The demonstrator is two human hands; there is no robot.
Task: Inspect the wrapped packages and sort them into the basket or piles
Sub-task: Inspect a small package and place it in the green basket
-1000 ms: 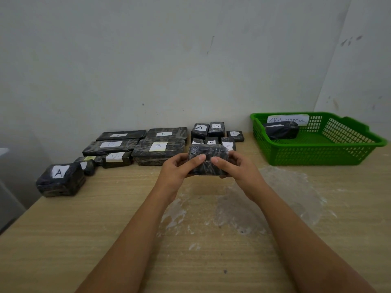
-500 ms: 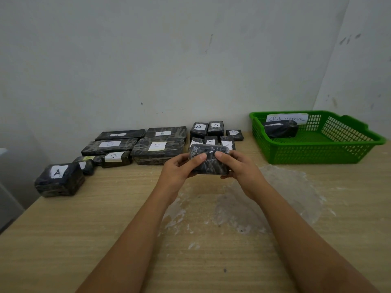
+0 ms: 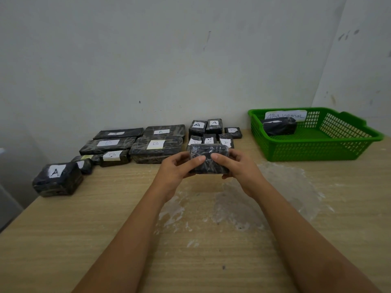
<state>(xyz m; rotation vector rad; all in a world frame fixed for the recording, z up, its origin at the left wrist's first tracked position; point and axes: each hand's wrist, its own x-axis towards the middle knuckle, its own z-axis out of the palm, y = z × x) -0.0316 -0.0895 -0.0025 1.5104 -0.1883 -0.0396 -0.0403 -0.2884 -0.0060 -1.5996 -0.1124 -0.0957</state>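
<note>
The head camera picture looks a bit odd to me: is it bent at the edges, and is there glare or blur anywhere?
Head view: wide-angle bending shows in the leaning wall corner and the stretched green basket; lighting is soft, shadows faint; the plastic wrap on the held package glints between the left hand and right hand; the far labels are soft.

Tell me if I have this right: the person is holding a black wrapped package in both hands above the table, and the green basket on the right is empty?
Not quite. The green basket is not empty: the head view shows one black wrapped package lying inside, below the "ABNormal" label. The rest holds: left hand and right hand grip the held package above the table.
</note>
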